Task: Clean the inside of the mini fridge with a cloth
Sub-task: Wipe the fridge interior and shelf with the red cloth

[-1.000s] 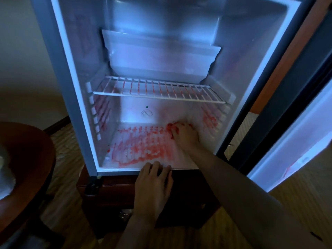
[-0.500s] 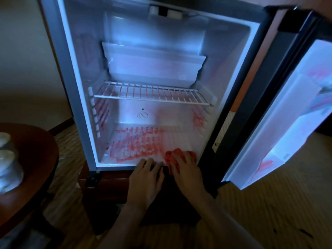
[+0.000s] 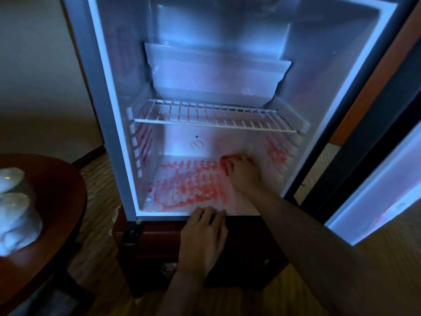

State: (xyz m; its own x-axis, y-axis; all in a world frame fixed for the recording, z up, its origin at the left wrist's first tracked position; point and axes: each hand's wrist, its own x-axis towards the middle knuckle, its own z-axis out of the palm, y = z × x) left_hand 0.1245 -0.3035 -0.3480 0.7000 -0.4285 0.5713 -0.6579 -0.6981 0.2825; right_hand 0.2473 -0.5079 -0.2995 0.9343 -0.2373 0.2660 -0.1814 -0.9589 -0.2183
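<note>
Deep inside the open white mini fridge point(image 3: 109, 92), the right hand point(image 3: 243, 173) was laid on the fridge floor near its back right corner, fingers curled over a crumpled red cloth point(image 3: 227, 161) that was pressed down against the floor. Only a small part of the cloth was seen, showing past the fingertips toward the back wall. The left hand point(image 3: 204, 233) was rested with fairly straight fingers on the front lip of the fridge floor, a little right of its middle, and nothing was held in it. Red smears point(image 3: 189, 189) were spread in broken rows across the left and middle of the floor, and fainter red marks were seen on both side walls. A white wire shelf point(image 3: 214, 117) was set level above the floor, and a clear plastic tray point(image 3: 216, 76) was seated above that shelf. The fridge door point(image 3: 376, 179) was swung open to the right. The fridge was carried on a dark wooden stand point(image 3: 145, 252). At the left edge, a round reddish wooden table point(image 3: 57, 201) was seen with blurred white objects point(image 3: 16, 213) on it.
</note>
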